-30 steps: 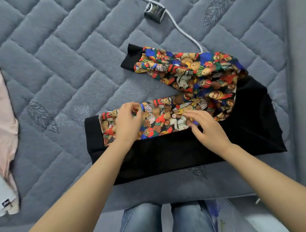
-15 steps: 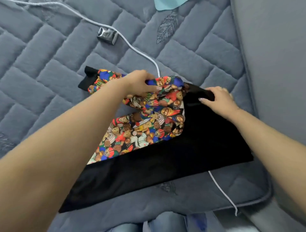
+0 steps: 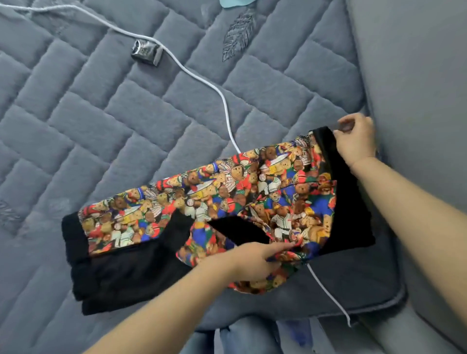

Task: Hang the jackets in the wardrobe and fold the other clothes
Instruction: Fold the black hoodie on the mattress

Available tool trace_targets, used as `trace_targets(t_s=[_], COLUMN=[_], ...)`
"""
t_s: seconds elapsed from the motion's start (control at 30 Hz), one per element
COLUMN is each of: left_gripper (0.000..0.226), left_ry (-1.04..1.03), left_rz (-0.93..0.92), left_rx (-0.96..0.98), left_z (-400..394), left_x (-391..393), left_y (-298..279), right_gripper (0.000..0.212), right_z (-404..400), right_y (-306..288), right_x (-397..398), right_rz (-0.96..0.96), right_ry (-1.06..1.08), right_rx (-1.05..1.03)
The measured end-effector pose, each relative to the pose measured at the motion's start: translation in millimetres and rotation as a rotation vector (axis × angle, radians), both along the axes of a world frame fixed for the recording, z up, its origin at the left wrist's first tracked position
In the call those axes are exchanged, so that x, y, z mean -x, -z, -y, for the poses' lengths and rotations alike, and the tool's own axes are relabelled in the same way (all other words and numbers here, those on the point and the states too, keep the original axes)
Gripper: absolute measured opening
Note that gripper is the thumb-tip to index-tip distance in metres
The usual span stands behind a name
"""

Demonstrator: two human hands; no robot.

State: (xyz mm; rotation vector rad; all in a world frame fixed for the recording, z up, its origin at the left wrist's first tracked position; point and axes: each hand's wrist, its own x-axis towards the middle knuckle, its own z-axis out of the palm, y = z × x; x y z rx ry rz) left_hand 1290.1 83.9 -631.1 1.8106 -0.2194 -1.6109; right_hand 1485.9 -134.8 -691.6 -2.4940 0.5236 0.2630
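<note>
- The white cable point(image 3: 202, 78) runs under the garment point(image 3: 227, 192), hidden until it emerges at the near edge.
- A teal cloth point(image 3: 233, 3) is cut off by the top edge.
- The small dark box point(image 3: 146, 52) on the cable is blurred; its label is unreadable.
- The right hand point(image 3: 355, 140) fingertips are motion-blurred.
- The left hand point(image 3: 252, 262) fingers are partly buried in the print fabric.

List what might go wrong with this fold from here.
The white cable runs under the sweater, so it may get dragged or folded in. The left hand pinches only the bear-print sleeve and the right hand only a black edge; either grip could slip and undo the fold.
</note>
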Motion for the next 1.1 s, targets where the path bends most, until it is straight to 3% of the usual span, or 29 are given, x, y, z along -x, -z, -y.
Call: trace_targets(t_s=[0.1,0.2,0.27,0.33,0.47,0.53,0.63,0.7,0.8,0.87,0.93,1.03,1.1], left_gripper=[0.054,0.037,0.032,0.041,0.070,0.072,0.069,0.069,0.062,0.053,0.050,0.044,0.041], left_ry=[-0.070,-0.353,-0.555,-0.506,-0.033,0.027,-0.013,-0.053,-0.254,-0.333,-0.319,-0.294,-0.300], left_rz=[0.016,0.448,0.777,1.007,0.901,0.908,0.933,0.936,0.997,1.025,0.974,0.961,0.996], left_rx=[-0.016,-0.100,-0.168,-0.275,-0.521,-0.566,-0.568,-0.540,-0.460,-0.396,-0.349,-0.379,-0.411], left_z=[28,24,10,-7,-30,-34,-33,-30,-21,-11,0,7,2], left_x=[6,-13,-32,-48,-52,-46,-47,-47,-58,-77,-95,-111,-115], left_y=[6,7,15,34,85,105,110,101,80,74,78,92,102], right_gripper=[0.023,0.051,0.045,0.032,0.037,0.044,0.036,0.030,0.028,0.030,0.030,0.019,0.019], right_z=[-9,-25,-31,-27,3,12,8,4,13,25,33,33,35], right_y=[-16,-18,-10,0,21,31,31,21,12,13,16,23,22], right_x=[28,68,88,97,96,98,98,97,75,48,27,10,4], right_rz=[0.052,-0.129,-0.130,-0.063,-0.122,-0.191,-0.129,0.027,0.297,0.233,0.028,-0.111,-0.142], right_ry=[0.119,0.043,-0.021,0.025,0.141,0.159,0.106,0.015,-0.012,-0.008,-0.146,-0.389,-0.373], right_rx=[-0.130,-0.100,-0.126,-0.184,-0.229,-0.216,-0.078,0.004,-0.097,-0.199,-0.280,-0.240,-0.220])
